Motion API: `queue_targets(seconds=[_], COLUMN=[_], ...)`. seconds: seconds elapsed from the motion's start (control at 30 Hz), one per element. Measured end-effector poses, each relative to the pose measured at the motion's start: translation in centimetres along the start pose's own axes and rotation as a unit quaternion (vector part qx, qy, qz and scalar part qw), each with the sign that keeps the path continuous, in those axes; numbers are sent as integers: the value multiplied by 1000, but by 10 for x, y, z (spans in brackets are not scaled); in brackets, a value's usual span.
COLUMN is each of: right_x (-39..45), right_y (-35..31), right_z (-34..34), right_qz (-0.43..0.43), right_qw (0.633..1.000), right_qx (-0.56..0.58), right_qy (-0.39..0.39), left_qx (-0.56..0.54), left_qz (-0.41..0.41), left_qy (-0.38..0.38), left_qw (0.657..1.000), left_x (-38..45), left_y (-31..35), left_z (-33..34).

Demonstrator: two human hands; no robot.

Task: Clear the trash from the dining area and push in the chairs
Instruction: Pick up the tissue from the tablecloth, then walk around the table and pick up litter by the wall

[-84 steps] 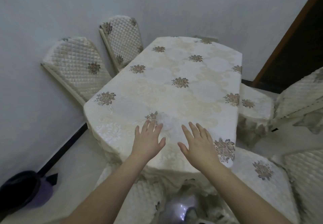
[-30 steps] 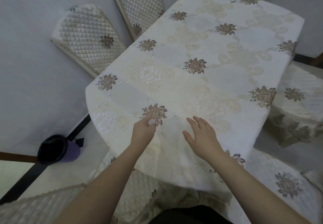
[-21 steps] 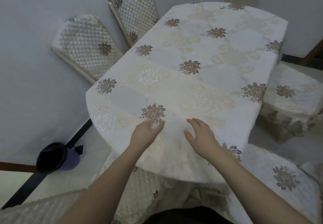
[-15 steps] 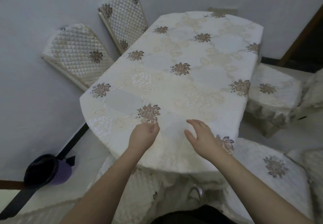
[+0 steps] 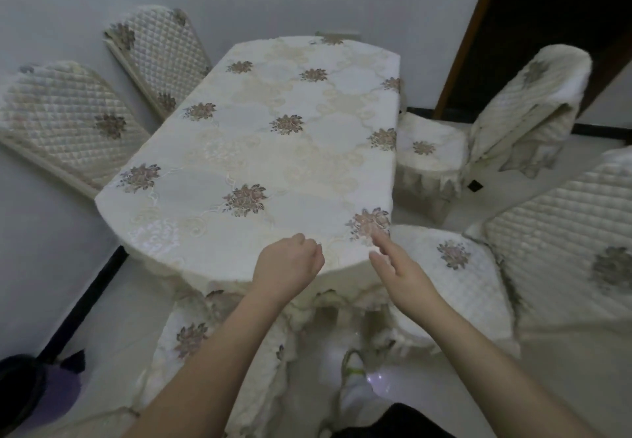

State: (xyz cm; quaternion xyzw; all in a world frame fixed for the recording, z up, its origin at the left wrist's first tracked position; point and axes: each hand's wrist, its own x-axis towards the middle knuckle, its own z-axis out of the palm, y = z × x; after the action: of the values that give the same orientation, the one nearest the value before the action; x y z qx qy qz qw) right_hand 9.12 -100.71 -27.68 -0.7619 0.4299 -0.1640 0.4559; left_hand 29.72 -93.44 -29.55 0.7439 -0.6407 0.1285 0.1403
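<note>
Head view, near to far: the left hand (image 5: 287,266) hangs over the near edge of the bench (image 5: 260,150), its grip curled tight into a fist with thumb against the fingertips; whether any trash sits inside it I cannot tell, since nothing shows between the fingers. Just to its right, the right hand (image 5: 398,266) has its grip spread, fingers straight and pointing toward the bench's near right corner, the tips blurred at the cloth's edge beside a brown flower motif; it holds nothing. No loose trash shows on the floral cloth. Below the arms a quilted chair (image 5: 219,345) stands partly tucked under the near end. On the right, a second chair (image 5: 478,273) sits pulled out, its seat just beside the right hand, and a third chair (image 5: 444,153) stands farther back, also out from the bench. On the left, two chair backs (image 5: 68,119) lean by the wall. A dark bin (image 5: 30,389) with a purple basket side stands on the floor at lower left.
</note>
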Motion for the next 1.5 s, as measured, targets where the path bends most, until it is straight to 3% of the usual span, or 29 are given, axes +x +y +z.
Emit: queue_targets(seconds=[0.5,0.73,0.9,0.97,1.03,1.13,1.2,1.27,1.33,1.37,1.5], right_x=[-142,-252,-343,-373,-394,-416,-422,-423,-419,-414,-391], right_y=[87,167,236,259,274,295,309,321,331,336,361], right_z=[-111,-204,-280,-304,-322,-345,-357,-370,-385,-393,-432], right_qz=[64,157,234,266,278,290,298,308,313,316,317], right_qw=[982,952,906,894,888,884,880,874,874,874,873], right_qx=[-97,-153,-219,-227,-236,-237,-236,-232,-232,-234,-243], right_qy=[146,214,275,280,280,279,286,296,290,287,279], left_qx=[-37,-65,-89,-142,-255,-435,-549,-639,-697,-714,-769], left_qz=[202,304,359,343,275,121,-1,-99,-187,-216,-258], left_qy=[-53,-74,-111,-142,-218,-331,-409,-464,-486,-488,-476], left_qw=[977,948,922,918,901,829,729,605,493,454,340], left_x=[27,35,21,18,19,23,28,37,49,56,92], left_y=[196,374,512,556,592,631,651,667,684,692,724], left_z=[7,3,1,4,1,-3,3,10,19,23,40])
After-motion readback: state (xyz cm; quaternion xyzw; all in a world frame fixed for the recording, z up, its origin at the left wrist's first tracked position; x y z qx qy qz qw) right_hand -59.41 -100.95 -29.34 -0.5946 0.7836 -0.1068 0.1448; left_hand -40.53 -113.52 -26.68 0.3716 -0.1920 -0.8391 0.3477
